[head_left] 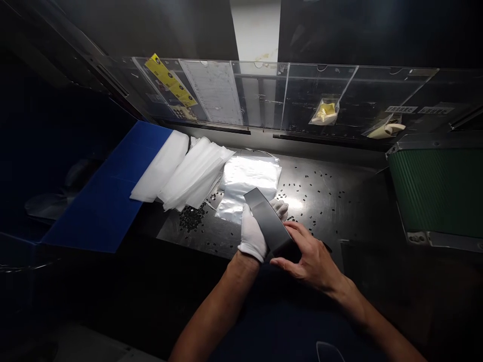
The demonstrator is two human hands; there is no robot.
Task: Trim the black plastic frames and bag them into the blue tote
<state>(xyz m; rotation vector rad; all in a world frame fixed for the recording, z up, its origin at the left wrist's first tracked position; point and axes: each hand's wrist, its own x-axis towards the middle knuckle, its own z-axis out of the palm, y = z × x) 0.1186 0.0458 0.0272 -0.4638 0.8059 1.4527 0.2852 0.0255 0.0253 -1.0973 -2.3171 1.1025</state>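
Holding smooth dark grey rectangular block (266, 221) over shiny metal worktop (356, 176), near crinkled silver foil bags (251, 176). My white-gloved left hand (252, 236) clasps block, thumb and fingers on opposite sides; bare right hand (311, 254) pinches near end, thumb against fingers. Folded white sheets (196, 173) left of bags, partly over flat blue board (109, 186). Tiny black chips (192, 218) scattered on worktop.

Harsh light is glaring off the silver foil bags (251, 173) and, at their four o'clock, the metal worktable (324, 206), while shadow is swallowing the view's edges from four to nine o'clock and reflections are streaking the clear plastic panel (264, 100) at twelve.
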